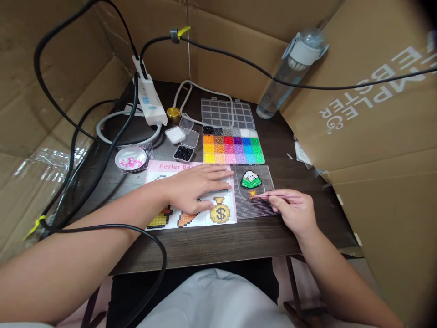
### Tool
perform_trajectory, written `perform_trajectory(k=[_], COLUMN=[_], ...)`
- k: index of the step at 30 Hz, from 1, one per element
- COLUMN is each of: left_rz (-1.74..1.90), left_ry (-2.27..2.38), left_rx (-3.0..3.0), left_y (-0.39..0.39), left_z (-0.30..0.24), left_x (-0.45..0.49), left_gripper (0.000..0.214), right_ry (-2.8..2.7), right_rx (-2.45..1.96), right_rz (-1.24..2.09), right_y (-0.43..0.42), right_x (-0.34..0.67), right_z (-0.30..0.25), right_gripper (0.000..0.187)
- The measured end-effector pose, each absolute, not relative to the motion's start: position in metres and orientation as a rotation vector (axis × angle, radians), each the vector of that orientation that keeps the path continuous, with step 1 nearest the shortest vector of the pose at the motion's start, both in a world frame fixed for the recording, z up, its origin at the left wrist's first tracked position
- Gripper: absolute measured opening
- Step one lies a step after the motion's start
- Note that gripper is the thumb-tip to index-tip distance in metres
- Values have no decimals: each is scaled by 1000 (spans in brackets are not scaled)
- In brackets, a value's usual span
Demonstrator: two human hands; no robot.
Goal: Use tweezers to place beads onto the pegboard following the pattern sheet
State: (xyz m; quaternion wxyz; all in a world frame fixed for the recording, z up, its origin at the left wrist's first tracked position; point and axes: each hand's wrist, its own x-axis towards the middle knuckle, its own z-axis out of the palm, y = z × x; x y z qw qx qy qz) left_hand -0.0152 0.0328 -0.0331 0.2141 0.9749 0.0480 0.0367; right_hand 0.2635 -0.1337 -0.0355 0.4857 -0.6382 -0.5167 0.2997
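Observation:
My left hand [196, 187] lies flat with fingers stretched out on a pink pattern sheet [223, 217] printed with pixel pictures, among them a money bag. My right hand [295, 210] pinches thin tweezers [269, 196] whose tip rests at a few orange beads on the clear pegboard [269, 175]. A green and white bead figure [251, 179] sits on that pegboard just above the tweezer tip.
A sorted box of coloured beads [234, 146] with its lid open stands behind the pegboard. Small tubs of white [175, 135] and black beads [183, 153], a dish of pink beads [130, 159], a water bottle [290, 73], cables and cardboard walls surround the dark table [218, 243].

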Motion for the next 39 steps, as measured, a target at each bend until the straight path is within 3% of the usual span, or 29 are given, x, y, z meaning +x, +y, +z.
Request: perform_trajectory(k=[39], left_rz=[186], left_ry=[79], left_rx=[2691], left_y=[33], left_z=[-36], left_x=[-16], left_gripper=[62], right_ry=[-1324], right_rx=[-1554], right_rz=[762], right_y=[-135], right_x=[261], right_z=[-37], right_gripper=[9])
